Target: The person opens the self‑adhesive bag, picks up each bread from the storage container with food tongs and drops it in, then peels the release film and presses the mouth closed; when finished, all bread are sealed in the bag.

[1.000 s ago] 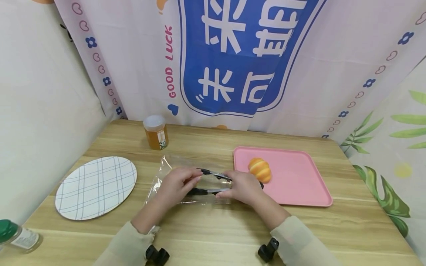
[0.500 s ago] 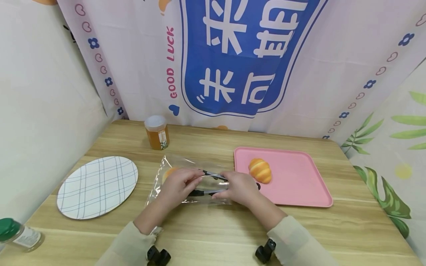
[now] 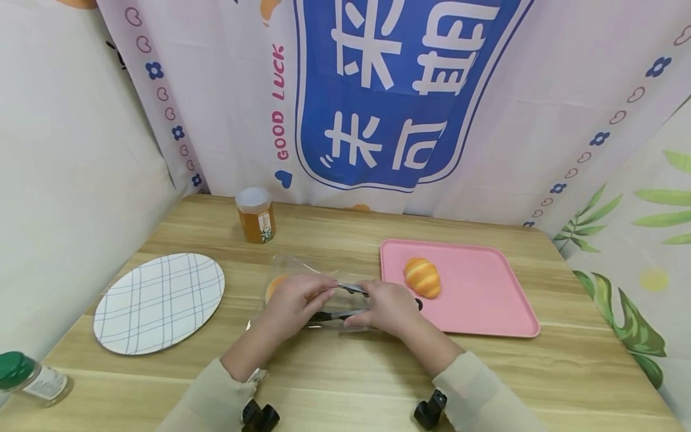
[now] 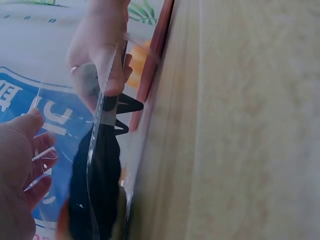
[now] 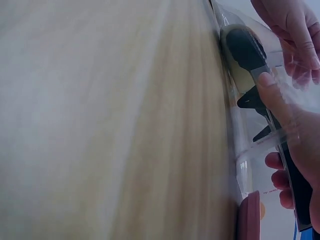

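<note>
Inching the tongs [image 3: 339, 314] and the right hand [image 3: 393, 305] slightly left since the earlier frame, closing a little on the left hand [image 3: 297, 298]. Grasping the tongs in the right hand, setting thumb on one arm and curling fingers round the other, keeping both arms spread. Pinching thin film of the clear bag [image 3: 299, 266] between left thumb and fingers, as far as the wrist views are showing. Pointing the black tong heads leftward among the clear film, near an orange bun [image 3: 274, 287] at the bag's left end; not showing plainly whether touching it. Reaching with the tongs' other end past the left edge of the pink tray [image 3: 480, 294]. Resting the bag mid-worktop [image 3: 335, 378], between plate and tray. Holding a golden roll [image 3: 423, 278] inside the tray, near its left edge. Carrying also, along the worktop's left edge, a checked oval plate [image 3: 162, 303] and, farther forward, a green-capped bottle [image 3: 32, 379] lying on its side; standing an amber jar [image 3: 256, 216] upright by the back edge, toward the back left corner.
</note>
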